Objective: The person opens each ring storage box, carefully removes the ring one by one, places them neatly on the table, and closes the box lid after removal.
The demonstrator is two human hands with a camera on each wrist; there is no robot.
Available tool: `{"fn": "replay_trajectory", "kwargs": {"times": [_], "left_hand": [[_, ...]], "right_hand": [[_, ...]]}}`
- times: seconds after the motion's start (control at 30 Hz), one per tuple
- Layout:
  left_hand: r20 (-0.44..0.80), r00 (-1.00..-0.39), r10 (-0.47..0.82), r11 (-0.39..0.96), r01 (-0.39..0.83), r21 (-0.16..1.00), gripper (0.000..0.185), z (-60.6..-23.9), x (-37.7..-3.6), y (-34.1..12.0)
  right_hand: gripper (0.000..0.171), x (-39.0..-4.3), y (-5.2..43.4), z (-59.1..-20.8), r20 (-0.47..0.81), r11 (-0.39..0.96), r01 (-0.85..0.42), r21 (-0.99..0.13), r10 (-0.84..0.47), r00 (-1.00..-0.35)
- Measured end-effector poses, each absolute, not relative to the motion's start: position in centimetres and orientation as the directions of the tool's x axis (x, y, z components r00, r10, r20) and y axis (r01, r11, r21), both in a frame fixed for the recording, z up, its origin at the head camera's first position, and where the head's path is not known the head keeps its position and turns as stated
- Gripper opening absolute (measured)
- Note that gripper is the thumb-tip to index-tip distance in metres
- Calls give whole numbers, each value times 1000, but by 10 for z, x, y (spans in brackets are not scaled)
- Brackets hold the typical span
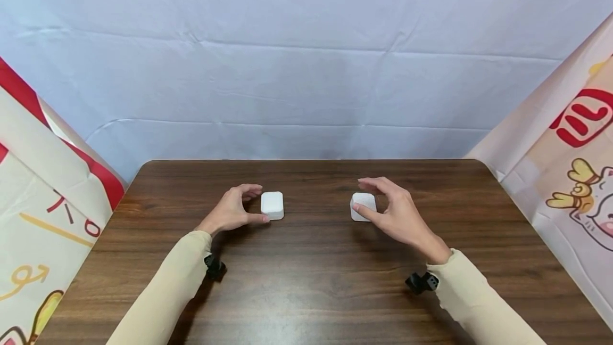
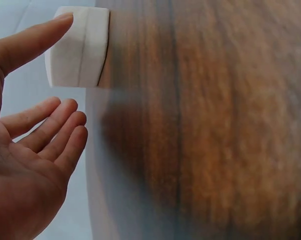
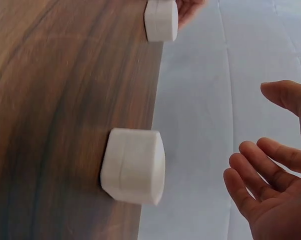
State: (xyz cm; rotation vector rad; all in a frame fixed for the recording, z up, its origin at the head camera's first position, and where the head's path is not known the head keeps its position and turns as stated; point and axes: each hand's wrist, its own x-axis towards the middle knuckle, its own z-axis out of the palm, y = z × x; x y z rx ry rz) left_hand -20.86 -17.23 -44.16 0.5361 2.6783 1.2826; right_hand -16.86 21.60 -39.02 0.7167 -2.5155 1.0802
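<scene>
Two small white square boxes with rounded corners and a faint seam round their sides sit apart on the table. Beside the left box (image 1: 272, 205) is my left hand (image 1: 232, 212), thumb and fingers spread. Its thumb overlaps the box's near edge; in the left wrist view the other fingers are apart from the box (image 2: 78, 57), and whether the thumb touches cannot be told. My right hand (image 1: 396, 212) hovers over the right box (image 1: 362, 198), partly covering it in the head view. The right wrist view shows a gap between that hand (image 3: 275, 185) and the box (image 3: 130, 165).
Both boxes stand on a dark brown wooden table (image 1: 306, 276) with rounded far corners. A pale creased cloth (image 1: 297, 79) hangs behind it. Printed cloths (image 1: 565, 185) hang at the sides. Each wrist carries a small black camera (image 1: 215, 268).
</scene>
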Motion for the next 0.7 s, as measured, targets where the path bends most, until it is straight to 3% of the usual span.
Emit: {"fn": "replay_trajectory", "kwargs": {"times": [0.7], "left_hand": [[13, -933, 361, 622, 250, 742, 77, -450, -216, -166]], "right_hand": [[45, -170, 179, -403, 393, 532, -540, -652, -372, -841]]}}
